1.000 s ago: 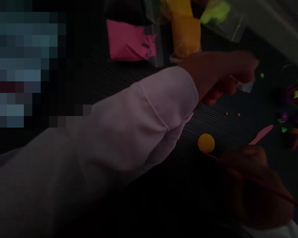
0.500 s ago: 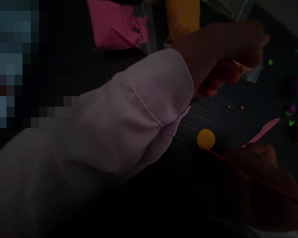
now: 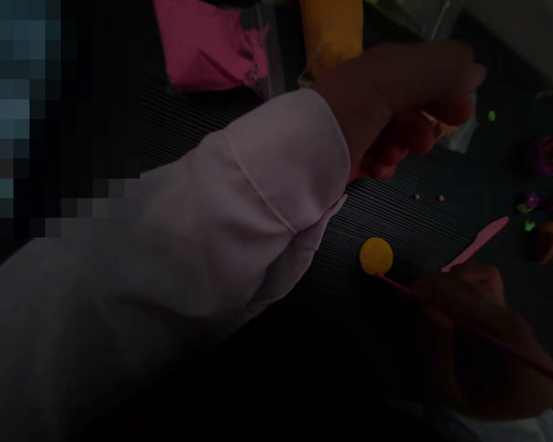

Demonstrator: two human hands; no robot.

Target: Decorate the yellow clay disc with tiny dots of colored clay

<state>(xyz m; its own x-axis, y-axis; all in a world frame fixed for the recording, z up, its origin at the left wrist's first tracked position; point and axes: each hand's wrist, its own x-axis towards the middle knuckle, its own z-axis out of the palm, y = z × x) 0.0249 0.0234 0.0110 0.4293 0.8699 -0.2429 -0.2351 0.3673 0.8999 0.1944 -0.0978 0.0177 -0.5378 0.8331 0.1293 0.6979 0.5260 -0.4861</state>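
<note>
My left hand (image 3: 400, 92), in a white sleeve, reaches across the upper middle with its fingers curled. Under its fingertips is a small clear bag (image 3: 463, 135) with something peach-coloured at it; the grip itself is partly hidden. My right hand (image 3: 479, 337), dark at the lower right, holds a thin pink stick tool (image 3: 396, 284). The stick's tip meets the lower edge of a flat yellow disc (image 3: 376, 258), which bears small pale marks. Just beyond my right hand lies a pink plastic knife (image 3: 482, 242).
Two tiny peach balls (image 3: 428, 197) lie on the dark ribbed table. A bag of pink clay (image 3: 198, 52) and an orange-yellow bag (image 3: 332, 31) are at the top. Small purple, green and brown pieces (image 3: 550, 239) sit at the right edge. The scene is very dim.
The whole view has shifted slightly, so everything appears a little further left. Both hands keep nearly the same pose, and the stick's tip stays at the disc's edge.
</note>
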